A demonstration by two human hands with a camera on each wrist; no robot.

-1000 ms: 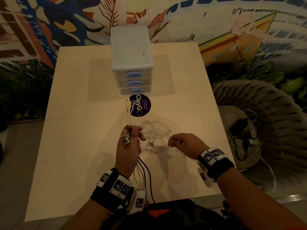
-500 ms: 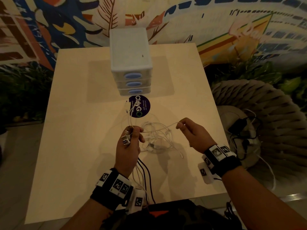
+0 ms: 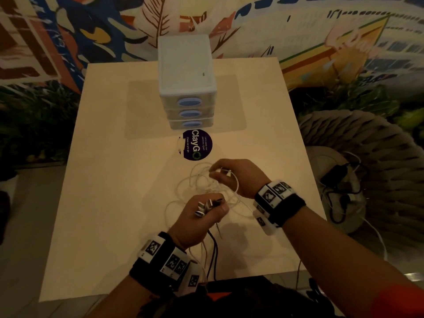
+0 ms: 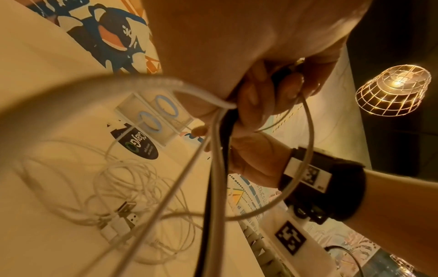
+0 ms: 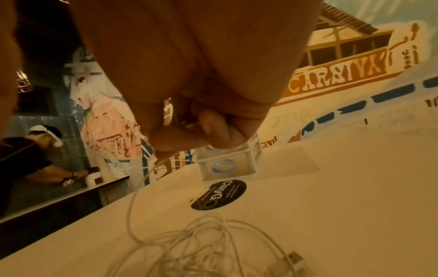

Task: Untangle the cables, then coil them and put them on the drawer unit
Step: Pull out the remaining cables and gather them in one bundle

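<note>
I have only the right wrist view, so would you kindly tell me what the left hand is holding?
Observer: The left hand grips a bunch of plugs above the table.
Operator: Thank you. Are all the cables white?
Observer: No, a black cable hangs from that hand beside white cables.
Operator: Is anything on the drawer unit yet?
Observer: No, the top of the drawer unit holds no cable.
</note>
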